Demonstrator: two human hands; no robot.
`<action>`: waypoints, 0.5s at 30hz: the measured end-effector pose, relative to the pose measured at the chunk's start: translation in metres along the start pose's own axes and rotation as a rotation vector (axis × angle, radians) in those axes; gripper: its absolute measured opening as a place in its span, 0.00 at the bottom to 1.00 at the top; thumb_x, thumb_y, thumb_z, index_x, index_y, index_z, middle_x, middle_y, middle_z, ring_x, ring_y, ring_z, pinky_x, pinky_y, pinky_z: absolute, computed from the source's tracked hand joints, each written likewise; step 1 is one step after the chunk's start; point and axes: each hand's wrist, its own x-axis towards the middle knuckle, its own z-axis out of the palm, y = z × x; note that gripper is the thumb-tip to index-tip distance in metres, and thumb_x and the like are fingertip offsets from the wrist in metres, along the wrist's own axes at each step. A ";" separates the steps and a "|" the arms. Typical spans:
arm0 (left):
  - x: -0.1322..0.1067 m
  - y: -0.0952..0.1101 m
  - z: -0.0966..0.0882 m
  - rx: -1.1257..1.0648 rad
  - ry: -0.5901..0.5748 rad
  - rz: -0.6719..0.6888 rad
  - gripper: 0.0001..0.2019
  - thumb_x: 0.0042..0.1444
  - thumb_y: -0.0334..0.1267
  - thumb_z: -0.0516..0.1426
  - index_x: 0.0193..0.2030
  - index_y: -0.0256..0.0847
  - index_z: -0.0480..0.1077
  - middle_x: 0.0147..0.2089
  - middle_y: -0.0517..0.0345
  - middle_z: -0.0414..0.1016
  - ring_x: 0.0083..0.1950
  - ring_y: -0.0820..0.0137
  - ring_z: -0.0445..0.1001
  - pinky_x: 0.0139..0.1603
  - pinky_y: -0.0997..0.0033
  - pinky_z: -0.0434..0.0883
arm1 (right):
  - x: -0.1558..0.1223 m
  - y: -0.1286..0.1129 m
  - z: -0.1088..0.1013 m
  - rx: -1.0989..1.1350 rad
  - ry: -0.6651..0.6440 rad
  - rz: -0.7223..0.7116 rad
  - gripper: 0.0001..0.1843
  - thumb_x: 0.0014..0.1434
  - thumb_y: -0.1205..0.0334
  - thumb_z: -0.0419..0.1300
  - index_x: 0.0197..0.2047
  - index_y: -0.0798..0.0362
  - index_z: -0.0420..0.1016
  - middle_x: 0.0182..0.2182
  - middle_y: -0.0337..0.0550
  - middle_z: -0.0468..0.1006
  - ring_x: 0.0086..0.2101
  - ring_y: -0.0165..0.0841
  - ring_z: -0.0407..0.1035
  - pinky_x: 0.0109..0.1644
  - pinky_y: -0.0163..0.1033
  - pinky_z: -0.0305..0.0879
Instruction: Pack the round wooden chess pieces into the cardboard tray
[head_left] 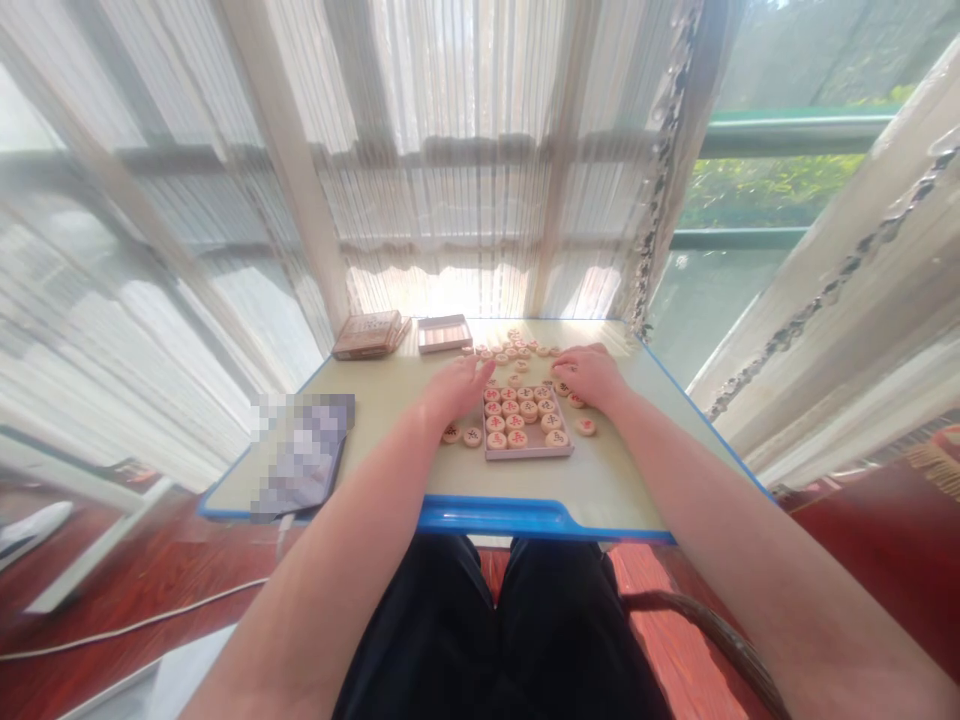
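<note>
A small tray (525, 453) on the pale table (615, 470) holds rows of round wooden chess pieces (516, 416) with red and dark marks. More pieces (517, 350) lie scattered beyond it, and a few (463, 435) rest at its left and right sides. My left hand (457, 385) lies flat at the tray's far left corner, fingers stretched toward the loose pieces. My right hand (589, 372) rests palm down at the tray's far right corner, fingers curled over some pieces; what they hold, if anything, is hidden.
A folded wooden board (367, 335) and a shallow box lid (444, 332) sit at the table's far edge. A blurred flat object (307, 455) lies at the near left corner. Sheer curtains (465, 150) hang behind, and the table has a blue rim (487, 515).
</note>
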 end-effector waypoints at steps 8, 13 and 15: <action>-0.003 0.003 -0.004 -0.042 0.016 0.015 0.32 0.63 0.53 0.29 0.55 0.39 0.64 0.59 0.48 0.67 0.61 0.64 0.63 0.60 0.66 0.59 | -0.002 -0.001 -0.004 0.070 -0.067 0.057 0.17 0.55 0.53 0.54 0.41 0.49 0.80 0.35 0.44 0.79 0.45 0.43 0.61 0.50 0.47 0.59; -0.005 0.005 -0.006 -0.036 0.019 0.027 0.33 0.63 0.54 0.29 0.54 0.38 0.66 0.57 0.49 0.69 0.59 0.63 0.65 0.60 0.66 0.60 | -0.001 0.000 -0.004 0.086 -0.078 0.115 0.15 0.50 0.52 0.58 0.38 0.49 0.80 0.31 0.45 0.78 0.46 0.44 0.61 0.48 0.45 0.61; -0.004 0.005 -0.006 -0.034 0.009 0.026 0.33 0.63 0.53 0.29 0.56 0.39 0.65 0.58 0.49 0.68 0.60 0.64 0.64 0.60 0.65 0.60 | -0.001 0.000 -0.004 0.081 -0.064 0.116 0.15 0.49 0.53 0.59 0.37 0.50 0.80 0.30 0.45 0.78 0.45 0.43 0.62 0.47 0.44 0.62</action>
